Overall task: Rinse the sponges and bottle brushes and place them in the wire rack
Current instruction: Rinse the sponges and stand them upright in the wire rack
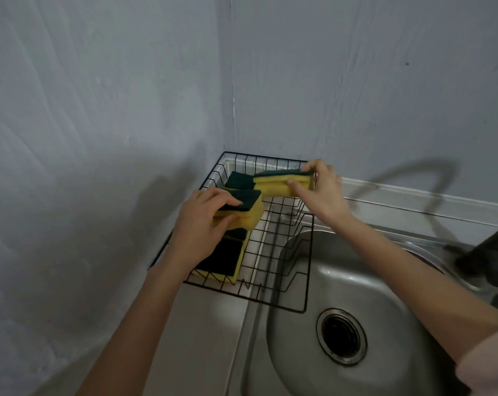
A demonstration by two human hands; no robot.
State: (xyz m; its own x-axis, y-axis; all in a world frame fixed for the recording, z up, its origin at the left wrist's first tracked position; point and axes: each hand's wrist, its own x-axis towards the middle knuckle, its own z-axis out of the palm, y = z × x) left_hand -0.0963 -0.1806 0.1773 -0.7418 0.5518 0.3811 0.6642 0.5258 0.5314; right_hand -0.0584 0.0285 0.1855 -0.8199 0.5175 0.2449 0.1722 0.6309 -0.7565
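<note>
A black wire rack [282, 232] sits in the corner, partly over the steel sink [342, 284]. My left hand [202, 224] grips a yellow sponge with a green scouring top [249, 208] above the rack's left side. My right hand [319, 190] holds a second yellow and green sponge [279, 182] on edge over the rack's far part. Another sponge [222, 260] lies flat in the rack's near left corner, dark side up. One more green-topped sponge [239, 180] shows behind the held ones. No bottle brush is visible.
Grey walls meet in a corner right behind the rack. The sink's drain [341, 335] is at the lower middle. A dark object [487, 258] stands on the sink's right ledge. A faucet's shadow falls on the right wall.
</note>
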